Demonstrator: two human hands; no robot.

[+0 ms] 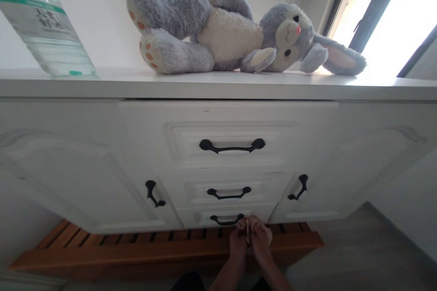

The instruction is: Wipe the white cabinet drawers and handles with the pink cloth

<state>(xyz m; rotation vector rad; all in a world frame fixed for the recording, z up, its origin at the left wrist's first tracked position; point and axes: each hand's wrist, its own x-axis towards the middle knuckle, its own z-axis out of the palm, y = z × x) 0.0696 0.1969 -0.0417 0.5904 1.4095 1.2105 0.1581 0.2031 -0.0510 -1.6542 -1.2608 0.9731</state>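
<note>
Pretty bright little room here. The main thing is a white painted cabinet [218, 118] with a flat white top. A grey-and-cream plush bunny [235, 32] with orange paw pads and long floppy ears is lying on its side up there. Further left on the same top there's a big clear plastic water bottle [44, 22] with a green band and dark printed characters, cut off by the edge of the shot. Behind all that is a white wall [102, 18], and over on the right a bright window with a dark frame [378, 4].

The cabinet front has a stack of three drawers with curved black metal handles, and a panelled door on each side. Below it sits an orange wooden slatted rack [164, 254], with a grey floor [358, 245] off to the right.

The left hand [238, 244] and right hand [261, 240] are right up against each other, fingers pinched narrow on a small pale pinkish thing [246, 232]. It's too small to make out what it is. It sits just below the black handle of the lowest drawer [227, 219].
</note>
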